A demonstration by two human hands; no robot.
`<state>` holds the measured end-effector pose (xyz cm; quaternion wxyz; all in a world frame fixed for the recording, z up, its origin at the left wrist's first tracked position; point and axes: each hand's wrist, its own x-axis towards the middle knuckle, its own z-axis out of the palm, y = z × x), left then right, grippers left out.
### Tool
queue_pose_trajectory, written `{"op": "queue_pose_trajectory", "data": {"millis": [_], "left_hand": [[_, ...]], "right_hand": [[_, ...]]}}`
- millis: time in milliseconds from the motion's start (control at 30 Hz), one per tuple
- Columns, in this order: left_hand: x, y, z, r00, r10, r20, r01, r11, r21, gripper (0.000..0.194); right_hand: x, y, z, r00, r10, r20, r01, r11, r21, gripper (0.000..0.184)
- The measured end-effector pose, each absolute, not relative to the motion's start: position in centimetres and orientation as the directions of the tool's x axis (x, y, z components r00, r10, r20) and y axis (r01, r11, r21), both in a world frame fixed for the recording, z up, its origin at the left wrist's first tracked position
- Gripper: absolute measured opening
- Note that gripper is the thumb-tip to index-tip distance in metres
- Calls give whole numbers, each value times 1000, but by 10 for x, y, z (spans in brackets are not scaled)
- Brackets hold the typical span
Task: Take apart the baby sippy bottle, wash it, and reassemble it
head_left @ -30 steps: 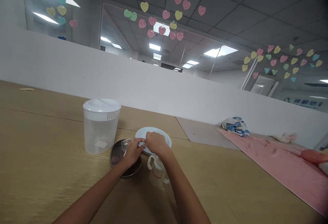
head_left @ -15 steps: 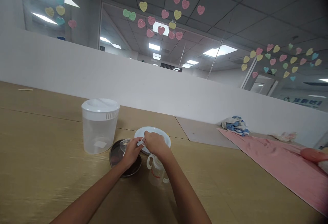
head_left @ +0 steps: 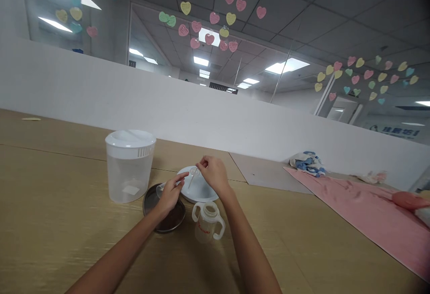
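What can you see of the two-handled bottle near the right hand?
The two-handled baby bottle is clear plastic with red script and two looped handles, its neck ringed by a collar, seemingly uncapped. It stands upright on the wood-look table, just in front of the white plate; no hand touches it.

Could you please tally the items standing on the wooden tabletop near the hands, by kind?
Clear lidded plastic container: 1
White plate: 1
Dark round dish: 1
Two-handled clear training cup: 1
Total: 4
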<state>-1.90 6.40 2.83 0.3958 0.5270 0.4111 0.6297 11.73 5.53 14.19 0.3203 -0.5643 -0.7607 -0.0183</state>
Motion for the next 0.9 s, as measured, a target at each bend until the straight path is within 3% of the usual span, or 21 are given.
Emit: {"op": "queue_pose_trajectory", "data": {"millis": [133, 267, 367, 600, 900], "left_hand": [[-19, 64, 21, -134, 922, 364, 160, -343, 926, 38], [-15, 61, 17, -159, 881, 445, 376, -362, 853, 37], [-14, 57, 18, -150, 850, 505, 444, -398, 803, 34], [-11, 49, 26, -136, 820, 555, 403, -466, 788, 32], [-7, 46, 28, -147, 824, 548, 306, -489, 817, 34]], "right_hand": [[126, 62, 142, -76, 828, 555, 770, 403, -496, 17], [138, 69, 144, 33, 864, 502, 521, 413, -747, 17], [145, 73, 145, 81, 891, 447, 337, 397, -854, 17], [155, 76, 150, 89, 937, 337, 122, 325, -938, 12], [155, 76, 149, 99, 941, 325, 89, 317, -944, 12]]}}
